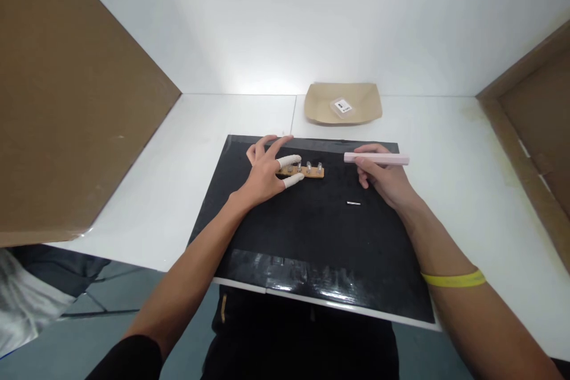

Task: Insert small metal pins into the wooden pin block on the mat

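Note:
My left hand (pixel 267 173) has pale finger covers on the thumb and index finger. These two fingers hold a narrow tan strip (pixel 315 173) from its far and near edges, while the other fingers stretch outward. Several small clear pieces (pixel 309 167) stand upright in a row on the strip; its left end is partly covered by my hand. My right hand (pixel 383 175) is closed around a pale pink, pen-like stick (pixel 387 159), held nearly level above the mat. Below it lies a short, shiny metal pin (pixel 354 203), apart from both hands.
The black mat (pixel 312 231) lies on a white table (pixel 449 148), with glossy tape along its near edge. Behind it, a cardboard tray (pixel 318 113) contains a small clear case with a label (pixel 342 106). Brown boards (pixel 80 95) stand at both sides.

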### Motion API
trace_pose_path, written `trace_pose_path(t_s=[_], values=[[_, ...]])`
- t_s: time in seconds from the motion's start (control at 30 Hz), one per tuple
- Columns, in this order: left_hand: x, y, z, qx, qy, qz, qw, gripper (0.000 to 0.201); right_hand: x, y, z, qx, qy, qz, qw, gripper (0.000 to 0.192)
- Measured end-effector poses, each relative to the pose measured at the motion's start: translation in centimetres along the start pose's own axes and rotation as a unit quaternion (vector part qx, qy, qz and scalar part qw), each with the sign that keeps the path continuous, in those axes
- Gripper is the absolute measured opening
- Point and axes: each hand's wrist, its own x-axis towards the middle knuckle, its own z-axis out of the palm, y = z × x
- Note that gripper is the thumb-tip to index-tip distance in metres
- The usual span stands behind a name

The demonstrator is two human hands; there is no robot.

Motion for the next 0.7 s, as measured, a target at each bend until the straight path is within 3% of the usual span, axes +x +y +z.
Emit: trace_pose_path(t_s=[0.3, 0.7], values=[[1.4, -0.2, -0.4, -0.03, -0.027, 0.015, 0.999, 0.025, 0.0, 0.1, 0.1, -0.018, -0.004, -0.006, 1.0, 0.04], [1.5, -0.3, 0.6, -0.048, -0.017, 0.004, 0.999, 0.02, -0.1, 0.3, 0.1, -0.049, -0.004, -0.018, 0.999, 0.039]])
